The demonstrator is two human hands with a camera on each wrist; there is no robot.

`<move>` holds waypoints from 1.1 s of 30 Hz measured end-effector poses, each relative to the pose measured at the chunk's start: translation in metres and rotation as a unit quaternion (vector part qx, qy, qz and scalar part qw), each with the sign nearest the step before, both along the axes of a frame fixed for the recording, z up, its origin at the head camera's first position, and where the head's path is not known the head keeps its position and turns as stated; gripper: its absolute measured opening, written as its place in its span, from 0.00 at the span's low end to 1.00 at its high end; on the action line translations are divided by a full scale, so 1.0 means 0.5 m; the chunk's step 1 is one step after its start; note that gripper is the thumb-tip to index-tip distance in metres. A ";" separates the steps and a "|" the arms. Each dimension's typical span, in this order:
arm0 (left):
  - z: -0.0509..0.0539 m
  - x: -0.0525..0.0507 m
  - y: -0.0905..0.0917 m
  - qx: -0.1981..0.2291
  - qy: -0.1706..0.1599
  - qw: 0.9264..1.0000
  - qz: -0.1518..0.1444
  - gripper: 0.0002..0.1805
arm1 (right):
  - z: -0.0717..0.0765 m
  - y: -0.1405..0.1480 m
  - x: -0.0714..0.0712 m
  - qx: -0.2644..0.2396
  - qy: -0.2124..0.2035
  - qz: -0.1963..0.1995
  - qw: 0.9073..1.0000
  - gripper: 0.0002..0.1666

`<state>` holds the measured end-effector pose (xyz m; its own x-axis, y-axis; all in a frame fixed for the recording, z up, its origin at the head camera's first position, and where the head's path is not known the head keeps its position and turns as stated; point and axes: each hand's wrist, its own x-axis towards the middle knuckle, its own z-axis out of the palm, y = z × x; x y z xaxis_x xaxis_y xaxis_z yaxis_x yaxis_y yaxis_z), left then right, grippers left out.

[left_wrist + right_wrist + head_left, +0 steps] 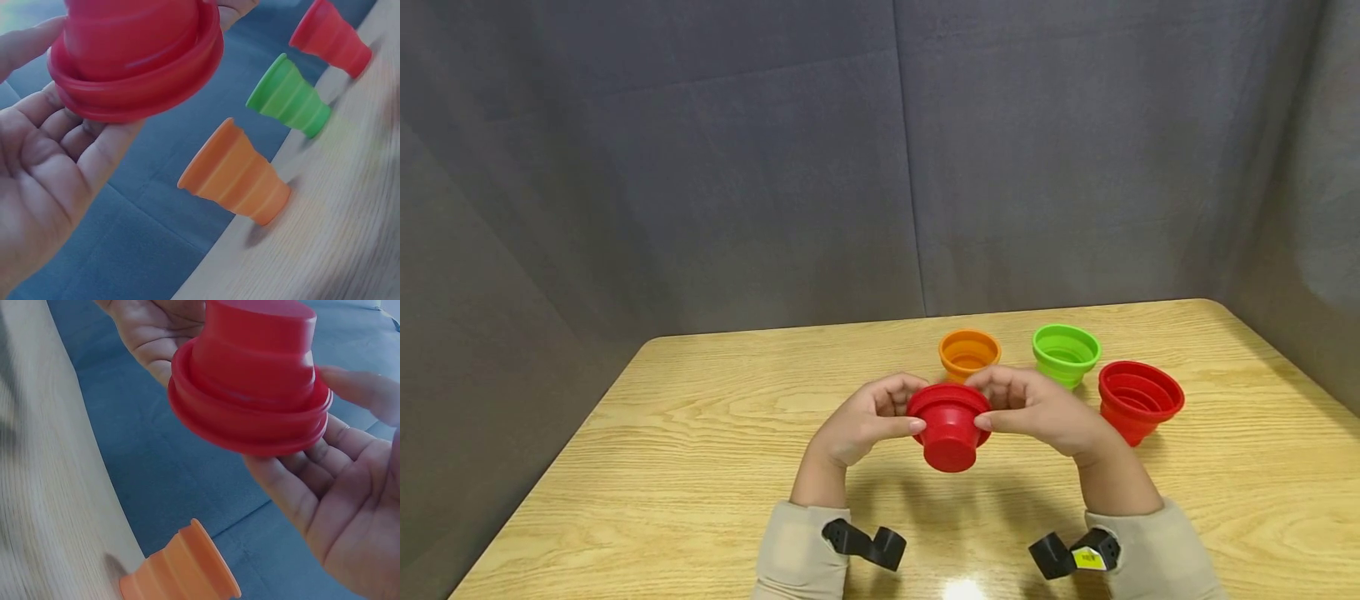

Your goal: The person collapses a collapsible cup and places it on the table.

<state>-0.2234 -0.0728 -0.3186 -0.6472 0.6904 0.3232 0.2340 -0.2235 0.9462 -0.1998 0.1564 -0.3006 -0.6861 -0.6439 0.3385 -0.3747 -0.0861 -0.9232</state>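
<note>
A red collapsible cup (950,433) is held above the table, its base tipped toward me and its mouth facing away. Its wide rim section is folded back around the narrower body, as the left wrist view of the cup (137,69) shows. My left hand (863,423) pinches the rim from the left, thumb on the near side and fingers behind. On the opposite side my right hand (1047,410) pinches it the same way, with its fingers (287,487) under the rim in the right wrist view. The inside of this cup is hidden.
Behind the hands stand an orange cup (968,350) and a green cup (1066,348), both upright and extended. Another red cup (1138,396) stands to the right of my right hand. The wooden table (700,433) ends at a grey cloth backdrop (775,167).
</note>
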 end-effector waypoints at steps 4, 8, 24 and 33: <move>-0.002 0.001 0.000 -0.018 -0.004 1.000 0.001 0.24 | -0.002 -0.004 -0.001 0.018 -0.007 -0.012 1.000 0.15; -0.003 0.002 -0.001 -0.028 -0.012 1.000 0.004 0.24 | -0.003 -0.006 -0.001 0.027 -0.008 -0.010 1.000 0.14; -0.003 0.007 0.003 -0.019 -0.010 1.000 -0.005 0.20 | -0.006 -0.012 0.000 0.019 -0.021 0.008 1.000 0.14; 0.001 0.009 0.008 -0.017 -0.011 1.000 -0.003 0.23 | -0.005 -0.022 0.004 0.019 -0.018 -0.019 0.999 0.15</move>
